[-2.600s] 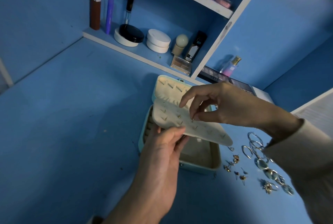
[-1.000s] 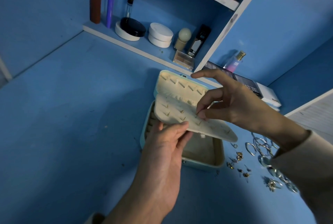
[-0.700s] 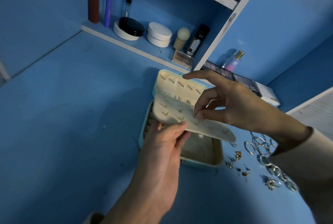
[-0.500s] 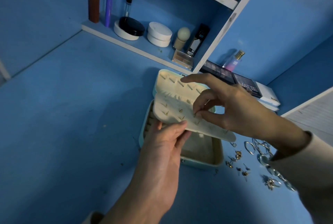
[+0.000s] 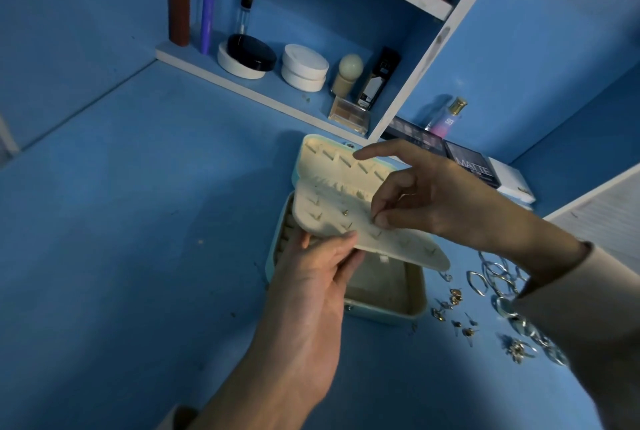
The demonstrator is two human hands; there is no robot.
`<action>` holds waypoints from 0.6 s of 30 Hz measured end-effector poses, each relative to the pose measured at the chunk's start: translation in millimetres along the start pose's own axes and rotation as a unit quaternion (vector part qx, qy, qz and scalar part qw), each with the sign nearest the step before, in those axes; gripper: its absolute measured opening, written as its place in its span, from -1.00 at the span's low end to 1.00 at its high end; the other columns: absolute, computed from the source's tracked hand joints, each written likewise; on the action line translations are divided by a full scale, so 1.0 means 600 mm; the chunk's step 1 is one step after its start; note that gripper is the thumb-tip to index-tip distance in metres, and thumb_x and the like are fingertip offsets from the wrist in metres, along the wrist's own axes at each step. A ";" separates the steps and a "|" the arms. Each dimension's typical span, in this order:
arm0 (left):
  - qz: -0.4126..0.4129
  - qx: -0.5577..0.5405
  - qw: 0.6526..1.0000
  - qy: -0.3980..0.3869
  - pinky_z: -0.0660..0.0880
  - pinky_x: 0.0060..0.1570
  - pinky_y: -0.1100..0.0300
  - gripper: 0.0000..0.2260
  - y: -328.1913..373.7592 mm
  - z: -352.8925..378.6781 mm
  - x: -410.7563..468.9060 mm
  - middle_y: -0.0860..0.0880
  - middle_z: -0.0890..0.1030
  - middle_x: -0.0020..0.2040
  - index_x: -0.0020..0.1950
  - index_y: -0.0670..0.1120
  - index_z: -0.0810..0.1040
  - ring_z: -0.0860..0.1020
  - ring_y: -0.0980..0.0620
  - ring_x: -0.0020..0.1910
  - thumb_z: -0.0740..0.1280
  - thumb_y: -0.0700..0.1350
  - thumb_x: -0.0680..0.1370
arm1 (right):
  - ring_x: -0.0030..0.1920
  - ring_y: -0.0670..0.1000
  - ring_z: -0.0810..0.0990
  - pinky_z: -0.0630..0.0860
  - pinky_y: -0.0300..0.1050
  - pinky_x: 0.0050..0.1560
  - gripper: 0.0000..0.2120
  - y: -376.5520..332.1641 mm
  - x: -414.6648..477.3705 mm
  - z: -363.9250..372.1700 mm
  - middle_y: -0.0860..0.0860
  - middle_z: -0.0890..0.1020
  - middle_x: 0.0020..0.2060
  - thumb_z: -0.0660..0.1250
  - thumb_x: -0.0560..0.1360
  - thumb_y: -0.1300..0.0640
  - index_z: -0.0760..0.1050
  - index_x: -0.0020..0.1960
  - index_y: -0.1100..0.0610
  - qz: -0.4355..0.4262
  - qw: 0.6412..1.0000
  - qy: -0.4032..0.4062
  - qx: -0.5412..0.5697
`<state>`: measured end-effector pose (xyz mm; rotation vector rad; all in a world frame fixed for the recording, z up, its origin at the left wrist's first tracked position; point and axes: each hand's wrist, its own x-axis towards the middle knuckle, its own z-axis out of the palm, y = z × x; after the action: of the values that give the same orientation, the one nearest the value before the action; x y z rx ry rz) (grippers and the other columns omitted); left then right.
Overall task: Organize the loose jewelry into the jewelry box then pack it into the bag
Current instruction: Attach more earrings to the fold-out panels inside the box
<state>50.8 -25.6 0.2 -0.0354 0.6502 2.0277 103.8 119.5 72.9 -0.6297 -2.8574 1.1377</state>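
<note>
Left hand [image 5: 311, 277] grips the jewelry box's [image 5: 384, 305] cream earring flap [image 5: 408, 242]; right hand [image 5: 426, 197] pinches a stud onto it (loose jewelry [image 5: 485, 305] lies right)

1. The dark palette [image 5: 471, 166] lying flat beside the shelf unit carries the word "MATTE" in pale capitals.
2. The pink-and-blue perfume bottle [image 5: 446, 120] shows two pale characters, perhaps "SB".
3. The white label on the black bottle [image 5: 378, 80] is too small to read.
</note>
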 end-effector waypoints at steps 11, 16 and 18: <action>-0.002 0.002 1.000 -0.007 0.43 0.25 0.09 -0.49 -0.001 0.001 0.002 -0.10 0.63 0.16 0.29 -0.12 0.49 0.57 0.00 0.20 0.30 -0.26 0.32 | -0.24 0.08 0.59 0.53 -0.18 -0.07 -0.31 0.018 -0.009 0.010 0.15 0.66 -0.26 0.41 0.32 0.49 0.34 0.30 -0.04 0.013 0.989 0.055 0.133; -0.007 0.000 1.000 -0.009 0.43 0.24 0.10 -0.50 0.000 0.001 0.002 -0.09 0.63 0.15 0.28 -0.10 0.50 0.57 0.01 0.19 0.31 -0.26 0.32 | -0.23 0.04 0.60 0.53 -0.19 -0.05 -0.25 0.015 -0.010 0.009 0.13 0.66 -0.27 0.44 0.31 0.48 0.31 0.32 -0.07 0.008 0.991 0.055 0.119; -0.009 -0.001 1.000 -0.013 0.43 0.25 0.10 -0.50 0.002 0.001 0.001 -0.08 0.64 0.15 0.27 -0.09 0.50 0.57 0.02 0.19 0.31 -0.25 0.33 | -0.23 0.04 0.60 0.54 -0.19 -0.05 -0.25 0.013 -0.011 0.009 0.13 0.66 -0.27 0.44 0.31 0.48 0.31 0.33 -0.07 0.007 0.991 0.058 0.118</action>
<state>49.9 -25.4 0.8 -0.0148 0.6300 2.0082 111.9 119.0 64.7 -0.6781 -2.5743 1.3633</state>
